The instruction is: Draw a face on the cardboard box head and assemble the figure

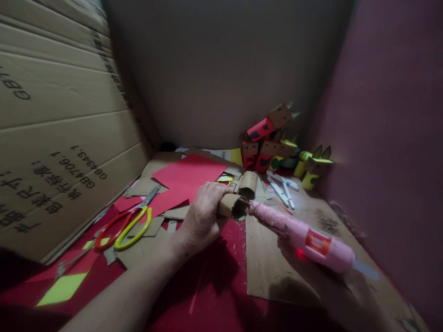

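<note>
My left hand (pixel 205 210) is closed around a short brown cardboard tube (pixel 227 204), whose open end faces right. A pink hot glue gun (pixel 290 224) with an orange panel lies in the grip of my right hand (pixel 290 251), which is mostly hidden beneath it. The gun's nozzle is at the tube's open rim; whether it touches, I cannot tell. A clear glue stick (pixel 367 269) juts from the gun's back end, and a red light glows on its underside. Just behind the held tube sits another cardboard tube (pixel 249 182).
Left of my hand lie scissors (pixel 133 226) with red and yellow handles, among red paper (pixel 188 177) and cardboard scraps. White markers (pixel 281 189) lie at the back right. Red and yellow paper figures (pixel 265 154) stand by the wall. A large carton (pixel 65 124) borders the left side.
</note>
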A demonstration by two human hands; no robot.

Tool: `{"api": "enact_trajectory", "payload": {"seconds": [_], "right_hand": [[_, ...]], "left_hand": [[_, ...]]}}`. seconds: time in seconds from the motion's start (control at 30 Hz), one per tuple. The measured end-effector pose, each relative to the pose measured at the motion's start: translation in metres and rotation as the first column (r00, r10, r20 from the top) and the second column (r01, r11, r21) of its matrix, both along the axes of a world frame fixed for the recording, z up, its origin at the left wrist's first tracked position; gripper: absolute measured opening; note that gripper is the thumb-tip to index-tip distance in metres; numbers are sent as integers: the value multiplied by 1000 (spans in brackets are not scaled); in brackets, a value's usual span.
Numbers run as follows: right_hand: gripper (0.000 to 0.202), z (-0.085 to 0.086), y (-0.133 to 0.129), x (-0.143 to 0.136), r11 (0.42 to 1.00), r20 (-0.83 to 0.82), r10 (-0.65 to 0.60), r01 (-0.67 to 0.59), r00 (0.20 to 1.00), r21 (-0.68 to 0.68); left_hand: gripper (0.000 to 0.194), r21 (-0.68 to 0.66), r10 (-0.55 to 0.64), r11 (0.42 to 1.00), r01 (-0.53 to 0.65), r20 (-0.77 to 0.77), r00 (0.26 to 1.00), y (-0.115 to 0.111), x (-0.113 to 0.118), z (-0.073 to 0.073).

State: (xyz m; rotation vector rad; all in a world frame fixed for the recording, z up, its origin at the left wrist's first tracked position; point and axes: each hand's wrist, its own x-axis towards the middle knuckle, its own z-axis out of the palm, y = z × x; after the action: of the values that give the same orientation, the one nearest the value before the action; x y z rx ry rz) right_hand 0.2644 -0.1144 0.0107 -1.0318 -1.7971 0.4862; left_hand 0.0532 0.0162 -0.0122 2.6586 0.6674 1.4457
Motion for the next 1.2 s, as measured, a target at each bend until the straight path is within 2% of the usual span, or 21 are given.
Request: {"api": "enact_trajectory", "payload": {"seconds": [0.2,0.5,0.77,0.97,1.2], "right_hand": [[51,1,-4,-1,1000,-11,-29,29,1000,-1],[59,-18,-2,5,993,41,-115,115,992,5],[60,-4,-3,-1,988,76,-129,121,989,97],[51,-7,-2,-1,992,-4,-114,114,993,55],[49,-7,-2,-3,991,-24,-87,89,996,97]], "left_hand": [[36,-2,-15,1000,15,10,1000,0,0,0],[36,-14,5,1000,-5,23,1000,-1,0,1],[34,-10,-2,1000,3,26,1000,-1,-1,1],[35,-29,12,1000,-11,26,1000,-2,-1,2],[34,-54,10,998,-8,25,1000,-3,-2,3]]}}
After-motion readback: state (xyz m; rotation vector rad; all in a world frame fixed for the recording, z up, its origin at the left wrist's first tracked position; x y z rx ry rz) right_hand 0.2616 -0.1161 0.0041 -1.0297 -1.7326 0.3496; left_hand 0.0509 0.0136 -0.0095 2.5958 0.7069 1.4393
